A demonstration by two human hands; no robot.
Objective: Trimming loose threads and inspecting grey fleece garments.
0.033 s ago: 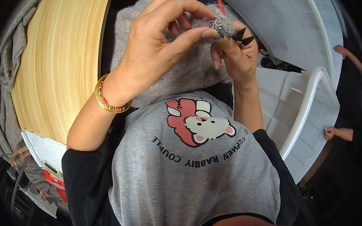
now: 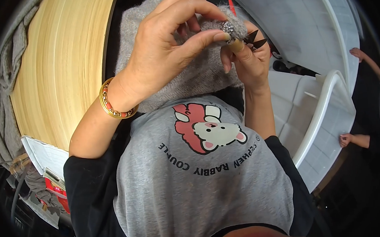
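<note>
A fuzzy grey knitted garment (image 2: pixel 128 53) lies bunched over my lap, with one edge raised between my hands. My left hand (image 2: pixel 162 42) wears beaded and gold bangles and pinches a round, sparkly silver button (image 2: pixel 227 27) at that edge, thumb below and index finger above. Opposite it, my right hand (image 2: pixel 253 61) grips the folded knit, its thumb pressed up just under the button. Black pointed blades (image 2: pixel 256 40), apparently thread snips, stick out from among my right fingers; their handle is hidden. Whether a needle or thread is there, I cannot tell.
A pale wooden board (image 2: pixel 63 69) stands at left, with grey cloth (image 2: pixel 7 85) beyond it. White plastic bins (image 2: pixel 319 120) fill the right side. Another person's hands (image 2: pixel 346 140) rest at the bin's outer edge. Papers (image 2: pixel 45 154) and red items (image 2: pixel 56 187) lie lower left.
</note>
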